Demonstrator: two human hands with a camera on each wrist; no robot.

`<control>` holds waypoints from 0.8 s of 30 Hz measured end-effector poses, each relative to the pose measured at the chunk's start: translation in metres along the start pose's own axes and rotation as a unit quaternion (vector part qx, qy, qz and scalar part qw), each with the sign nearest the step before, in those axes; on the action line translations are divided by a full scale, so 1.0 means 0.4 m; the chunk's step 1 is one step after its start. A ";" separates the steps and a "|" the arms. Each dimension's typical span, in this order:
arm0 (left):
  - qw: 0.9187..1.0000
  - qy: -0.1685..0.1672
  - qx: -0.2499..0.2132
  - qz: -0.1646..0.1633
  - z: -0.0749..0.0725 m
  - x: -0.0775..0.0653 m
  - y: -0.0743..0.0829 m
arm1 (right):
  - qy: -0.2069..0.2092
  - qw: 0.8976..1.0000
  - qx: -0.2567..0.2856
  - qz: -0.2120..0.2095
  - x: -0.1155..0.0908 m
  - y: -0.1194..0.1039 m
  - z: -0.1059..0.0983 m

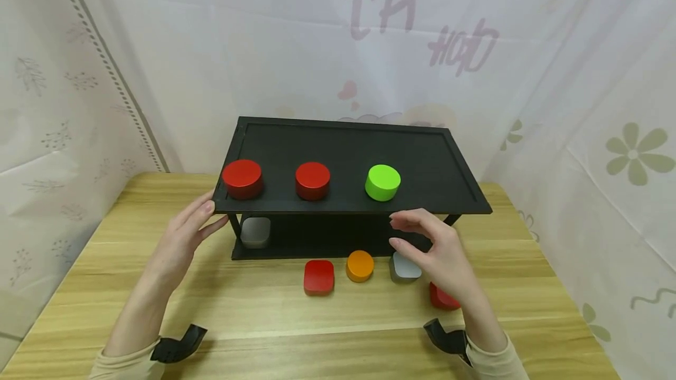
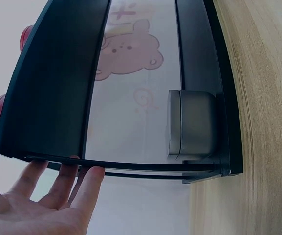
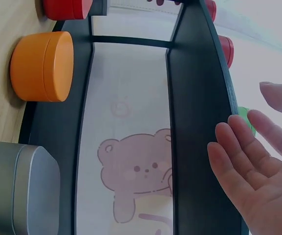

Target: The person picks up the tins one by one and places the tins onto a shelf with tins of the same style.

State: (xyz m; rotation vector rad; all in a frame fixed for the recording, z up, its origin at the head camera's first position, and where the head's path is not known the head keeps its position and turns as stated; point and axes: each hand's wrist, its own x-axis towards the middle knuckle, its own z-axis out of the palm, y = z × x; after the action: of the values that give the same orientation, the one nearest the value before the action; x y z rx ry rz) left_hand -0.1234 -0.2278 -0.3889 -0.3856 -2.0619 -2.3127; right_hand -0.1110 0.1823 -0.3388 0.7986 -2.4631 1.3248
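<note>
A black two-tier shelf (image 1: 338,148) stands on the wooden table. My left hand (image 1: 182,236) grips the left end of its top board, thumb above and fingers below the edge in the left wrist view. My right hand (image 1: 435,245) hovers by the front edge, fingers loosely bent, holding nothing. Nearest to it on the top board is a green round tin (image 1: 382,183). Two red round tins, a middle one (image 1: 313,181) and a left one (image 1: 243,179), stand further left. A grey square tin (image 1: 256,233) sits on the lower board's left end.
Before the shelf lie a red square tin (image 1: 319,277), an orange round tin (image 1: 360,266), another grey square tin (image 1: 405,267) below my right hand, and a red tin (image 1: 443,297) partly hidden by my right wrist. A patterned white cloth (image 1: 296,46) hangs behind.
</note>
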 end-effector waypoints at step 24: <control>1.000 0.004 0.008 0.004 0.002 -0.001 -0.001 | -0.104 0.992 -0.016 0.072 -0.015 0.111 0.041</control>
State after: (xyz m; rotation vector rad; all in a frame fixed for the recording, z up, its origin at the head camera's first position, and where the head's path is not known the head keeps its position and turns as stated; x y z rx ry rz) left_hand -0.1232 -0.2271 -0.3894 -0.3826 -2.0700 -2.2885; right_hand -0.1301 0.1904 -0.3815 0.8024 -2.7444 1.3033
